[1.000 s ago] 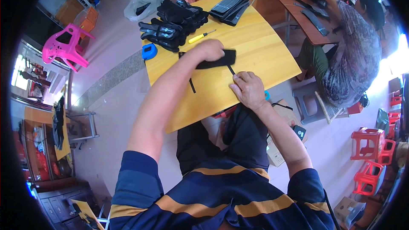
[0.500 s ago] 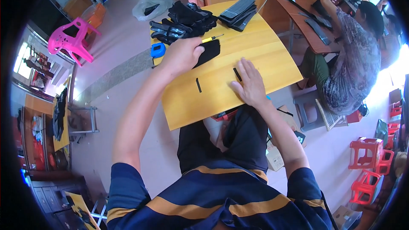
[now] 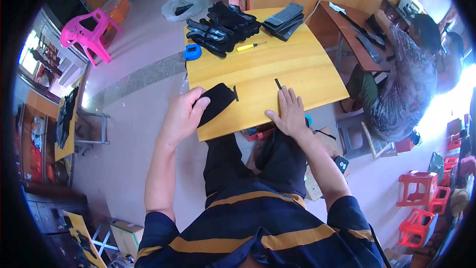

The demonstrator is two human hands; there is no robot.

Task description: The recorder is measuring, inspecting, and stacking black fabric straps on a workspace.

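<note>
Pinched in my left hand (image 3: 184, 113) is a flat black fabric-like piece (image 3: 217, 103) with rounded corners, tilted over the table's left edge. Its far end reaches a thin black strip (image 3: 236, 94) on the yellow wooden table (image 3: 258, 111). My right hand (image 3: 289, 109) rests palm down on the tabletop, fingers stretched and holding nothing. A second thin black strip (image 3: 278, 84) sits at its fingertips. Farther back lies a screwdriver (image 3: 251, 46) with a yellow handle.
A blue tape measure (image 3: 192, 52), a heap of black gloves-like items (image 3: 223, 27) and a stack of dark grey flat pieces (image 3: 285, 21) lie along the table's far side. At right, a person (image 3: 409, 74) sits by a brown table (image 3: 354, 37). A pink chair (image 3: 89, 34) stands left.
The screwdriver, earlier by my left hand's fingers, now lies apart on the table. My left hand has come nearer with the black piece. My right hand stays flat on the table.
</note>
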